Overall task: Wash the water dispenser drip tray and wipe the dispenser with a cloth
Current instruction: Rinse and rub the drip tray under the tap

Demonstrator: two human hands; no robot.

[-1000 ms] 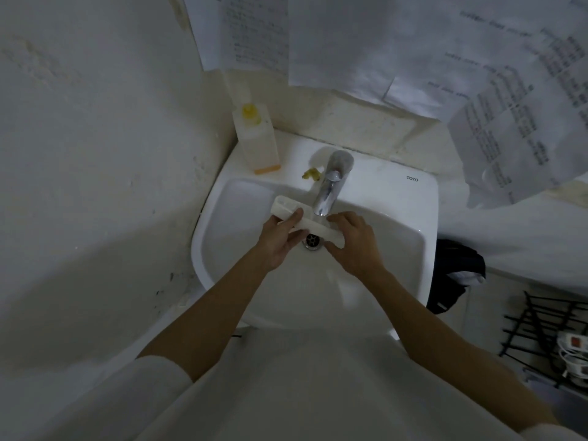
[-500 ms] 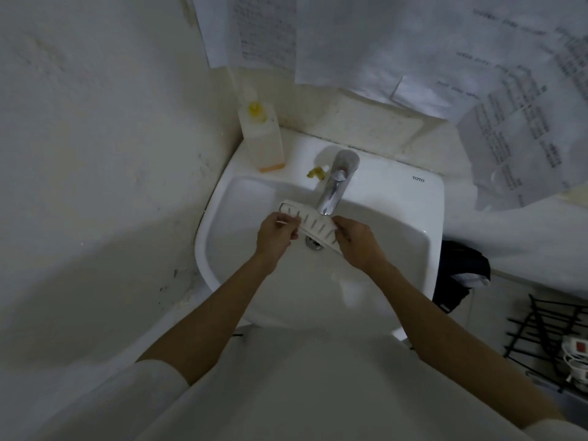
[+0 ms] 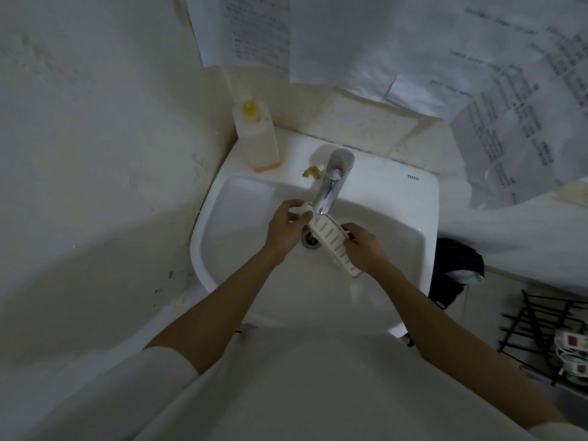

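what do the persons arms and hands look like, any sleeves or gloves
Both hands, left hand and right hand, are bare, with no gloves; no rings or watch show. The forearms are uncovered. White sleeves are pushed up near the elbows, matching the white top.

- A white sink [image 3: 426,249] marked TOTO is hanging against the wall, with a round metal drain [image 3: 310,239] at the bottom of its bowl.
- A chrome faucet [image 3: 331,183] is standing at the back of the sink, and its spout is reaching out over the bowl.
- A clear soap bottle [image 3: 257,135] with a yellow cap is standing on the back left corner of the sink.
- A small yellow object [image 3: 311,171] is lying just left of the faucet base.
- Printed paper sheets [image 3: 397,46] are hanging on the wall above the sink.
- A dark bag [image 3: 455,272] is lying at the right of the sink.
- A black wire rack [image 3: 541,326] is standing at the far right, with a white power strip [image 3: 572,342] beside it.
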